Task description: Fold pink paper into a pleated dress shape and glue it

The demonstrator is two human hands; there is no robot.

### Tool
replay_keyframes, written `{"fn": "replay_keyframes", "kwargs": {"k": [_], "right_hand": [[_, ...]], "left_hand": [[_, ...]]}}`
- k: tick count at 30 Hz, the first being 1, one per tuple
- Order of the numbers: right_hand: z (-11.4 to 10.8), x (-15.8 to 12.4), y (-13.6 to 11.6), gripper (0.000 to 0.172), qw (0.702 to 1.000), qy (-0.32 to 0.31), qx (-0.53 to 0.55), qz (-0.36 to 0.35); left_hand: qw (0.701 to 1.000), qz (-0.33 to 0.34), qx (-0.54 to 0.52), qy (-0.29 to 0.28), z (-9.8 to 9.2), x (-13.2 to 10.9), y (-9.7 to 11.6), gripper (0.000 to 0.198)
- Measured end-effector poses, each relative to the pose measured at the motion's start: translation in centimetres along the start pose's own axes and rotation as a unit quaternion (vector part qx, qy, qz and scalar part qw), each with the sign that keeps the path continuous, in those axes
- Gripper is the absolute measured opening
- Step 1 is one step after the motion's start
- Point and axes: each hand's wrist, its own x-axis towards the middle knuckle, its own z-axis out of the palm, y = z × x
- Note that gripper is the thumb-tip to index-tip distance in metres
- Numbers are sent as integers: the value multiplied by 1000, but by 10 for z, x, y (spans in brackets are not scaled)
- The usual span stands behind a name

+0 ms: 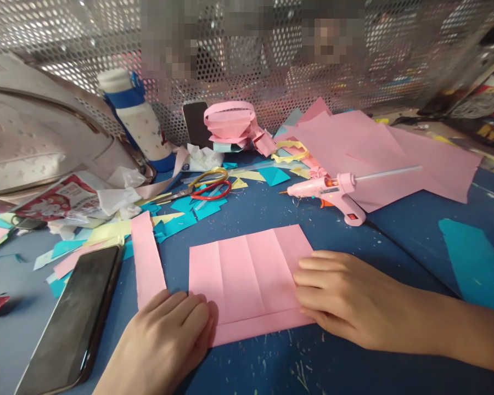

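A creased sheet of pink paper [242, 274] lies in front of me on the blue table, with three upright fold lines and a band folded along its near edge. At its lower left corner, my left hand [164, 329] is closed on the paper, fingers curled and thumb mostly hidden. My right hand [341, 299] pinches the right edge, its fingers bent over the sheet. A narrow pink paper strip [148, 258] lies just beyond my left hand. Behind the sheet rests a pink hot glue gun [329, 191] with a clear glue stick in it.
Left stands a black phone [72, 323] lying flat. Scissors [206, 186] lie among blue and yellow scraps. At the back are a water bottle [140, 120], a pink paper model [234, 126], large pink sheets [379, 148] and a perforated metal screen [271, 82]. A bag [37, 126] sits far left.
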Motion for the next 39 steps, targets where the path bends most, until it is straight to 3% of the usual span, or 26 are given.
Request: {"fn": "replay_keyframes", "kwargs": {"k": [13,16,28,33,39], "right_hand": [[4,0,2,22,1000,17,-3,1],[5,-1,1,22,1000,20,-1,6],[4,3,0,25,997,58,37,46],[2,5,3,28,996,38,60,47],[-2,3,5,26,996,17,58,64]], "left_hand": [[992,28,117,-32,-2,-15,3,19],[990,2,130,-53,-6,-18,6,23],[996,-20,-24,-84,-6,-12,-8,19],[993,-42,-102,-48,-15,-5,-7,22],[991,-56,-120,-31,-9,-9,-8,28]]}}
